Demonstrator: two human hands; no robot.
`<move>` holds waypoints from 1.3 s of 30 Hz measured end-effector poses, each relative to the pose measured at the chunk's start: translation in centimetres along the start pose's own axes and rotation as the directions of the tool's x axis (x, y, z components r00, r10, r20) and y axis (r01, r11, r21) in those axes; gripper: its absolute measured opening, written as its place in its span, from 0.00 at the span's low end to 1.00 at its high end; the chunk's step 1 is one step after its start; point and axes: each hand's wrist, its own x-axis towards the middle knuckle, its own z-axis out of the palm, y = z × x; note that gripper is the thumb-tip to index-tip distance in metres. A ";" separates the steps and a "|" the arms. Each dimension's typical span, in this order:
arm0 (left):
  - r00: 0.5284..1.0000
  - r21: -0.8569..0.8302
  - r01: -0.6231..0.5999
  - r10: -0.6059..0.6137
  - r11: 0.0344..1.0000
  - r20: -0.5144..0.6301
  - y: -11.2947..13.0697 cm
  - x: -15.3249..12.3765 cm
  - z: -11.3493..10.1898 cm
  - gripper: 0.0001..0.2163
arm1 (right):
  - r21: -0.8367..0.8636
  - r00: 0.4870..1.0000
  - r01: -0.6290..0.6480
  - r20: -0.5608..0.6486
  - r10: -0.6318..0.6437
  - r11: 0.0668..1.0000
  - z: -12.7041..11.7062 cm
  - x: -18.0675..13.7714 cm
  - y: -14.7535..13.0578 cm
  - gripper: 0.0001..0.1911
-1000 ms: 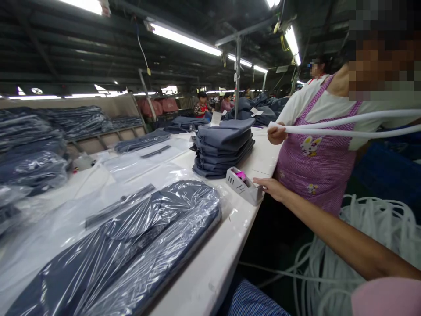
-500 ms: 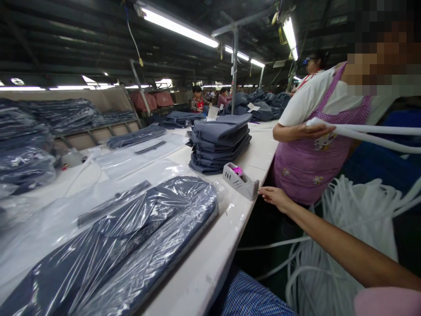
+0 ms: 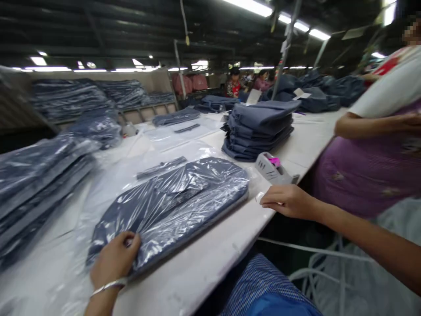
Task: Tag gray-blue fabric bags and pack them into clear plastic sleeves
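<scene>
A dark blue folded fabric bag in a clear plastic sleeve [image 3: 184, 193] lies on the white table. My left hand [image 3: 115, 259], with a bracelet on its wrist, grips the near left end of this wrapped bag, thumb and fingers curled together on the plastic. Just past the other end, my right hand [image 3: 289, 202] pinches a small pale strip of tape [image 3: 259, 197] between thumb and fingers. Close behind that hand stands a grey tape dispenser [image 3: 271, 169] with a pink core. A flat dark strip in plastic [image 3: 161, 168] lies behind the wrapped bag.
A stack of folded dark blue bags [image 3: 259, 131] stands behind the dispenser. More plastic-wrapped bags [image 3: 39, 184] are piled at left. A co-worker in a purple apron [image 3: 365, 171] stands at right, beyond the table edge. White cords [image 3: 329, 272] hang or lie below.
My right hand has moved from the dispenser's front end toward the wrapped bag with the tape strip. My left hand has come into view on the bag. The view has swung left.
</scene>
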 end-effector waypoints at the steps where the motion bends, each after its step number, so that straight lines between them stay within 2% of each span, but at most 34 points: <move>1: 1.000 0.005 -0.002 0.002 1.000 0.000 0.4 -0.6 -0.2 0.15 | 0.007 0.993 0.101 0.056 -0.102 0.995 0.2 2.1 -1.2 0.10; 5: 0.998 -0.037 0.013 -0.016 0.999 -0.064 1.7 -1.4 -0.2 0.12 | 0.144 0.880 0.411 0.195 -0.434 0.900 2.4 11.1 -6.0 0.09; 9: 0.993 -0.049 0.049 -0.054 0.998 -0.105 1.4 -1.4 0.6 0.10 | 0.287 0.766 0.513 0.272 -0.583 0.809 6.6 19.7 -9.8 0.08; 13: 0.992 -0.074 0.043 -0.052 0.996 -0.116 1.3 -1.7 0.7 0.09 | 0.271 0.703 0.510 0.417 -0.577 0.817 11.9 26.9 -12.1 0.10; 16: 0.991 -0.084 0.035 -0.045 0.996 -0.128 1.4 -1.9 0.6 0.08 | 0.218 0.659 0.513 0.520 -0.544 0.830 15.5 30.6 -13.2 0.09; 19: 0.989 -0.090 0.032 -0.044 0.995 -0.138 1.5 -1.9 0.8 0.07 | 0.126 0.614 0.556 0.603 -0.509 0.821 18.2 32.8 -14.1 0.10; 23: 0.988 -0.087 0.023 -0.036 0.996 -0.148 1.5 -1.9 0.8 0.06 | -0.015 0.583 0.625 0.673 -0.454 0.780 20.0 34.3 -15.0 0.13; 28: 0.989 -0.083 0.028 -0.040 0.996 -0.145 1.7 -2.0 0.5 0.06 | -0.170 0.624 0.682 0.644 -0.443 0.712 21.2 35.4 -15.3 0.22; 32: 0.990 -0.084 0.040 -0.051 0.996 -0.131 1.7 -2.0 0.5 0.06 | -0.172 0.633 0.672 0.639 -0.437 0.721 21.7 36.7 -14.4 0.23; 33: 0.990 -0.087 0.041 -0.052 0.995 -0.131 1.7 -2.0 0.5 0.06 | -0.188 0.661 0.648 0.621 -0.422 0.738 21.6 37.0 -14.0 0.22; 36: 0.990 -0.104 0.037 -0.051 0.994 -0.130 1.5 -1.9 0.7 0.07 | -0.310 0.819 0.495 0.478 -0.317 0.812 20.0 36.8 -12.8 0.15; 38: 0.990 -0.111 0.035 -0.050 0.993 -0.134 1.4 -1.8 0.9 0.07 | -0.353 0.908 0.368 0.337 -0.250 0.860 18.1 35.0 -12.2 0.13; 39: 0.989 -0.111 0.035 -0.050 0.993 -0.137 1.3 -1.8 0.9 0.07 | -0.323 0.936 0.310 0.269 -0.227 0.894 17.0 33.5 -12.0 0.13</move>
